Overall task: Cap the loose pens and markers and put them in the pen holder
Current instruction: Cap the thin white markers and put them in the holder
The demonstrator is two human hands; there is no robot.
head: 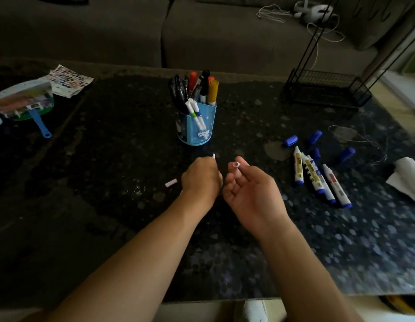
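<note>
Head view showed both hands raised just above the tabletop (104, 145), in front of the blue pen holder (203, 130). The left hand (201, 180) was curled round a thin white pen (213, 155), of which only the tip poked out past the knuckles, pointing up and away. The right hand (250, 191) pinched a small white cap (236, 164) between thumb and fingertip, its open mouth turned toward the camera, the other fingers loosely bent. Tip and cap were near each other but apart.

The step in hand seemed to be capping this pen. To do it well, the cap's mouth needed turning to face the tip, the two brought onto one line, then pushed straight on until seated; a skewed approach would likely smear ink on the rim or bend the nib. So little pen showed that sliding the grip back might help.

A short white piece (171, 182) lay on the tabletop just left of the left hand; I could not tell whether it was another cap. To the right lay four uncapped markers (318, 177) with blue caps (290, 140) scattered near them, waiting their turn.
</note>
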